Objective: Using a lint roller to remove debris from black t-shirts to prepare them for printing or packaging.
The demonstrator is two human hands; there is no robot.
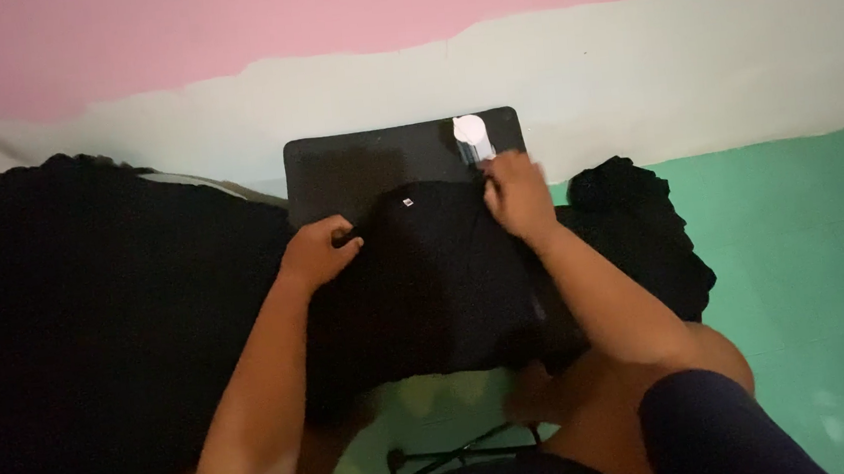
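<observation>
Black garment (445,275) lies spread over the near half of a dark flat board (336,168) on the green floor (806,267), left hand (318,253) curled shut on its left edge, right hand (517,194) pinching its far right edge beside a white round object (470,129) at the board's far right corner, black clothing pile (98,323) at left.
</observation>
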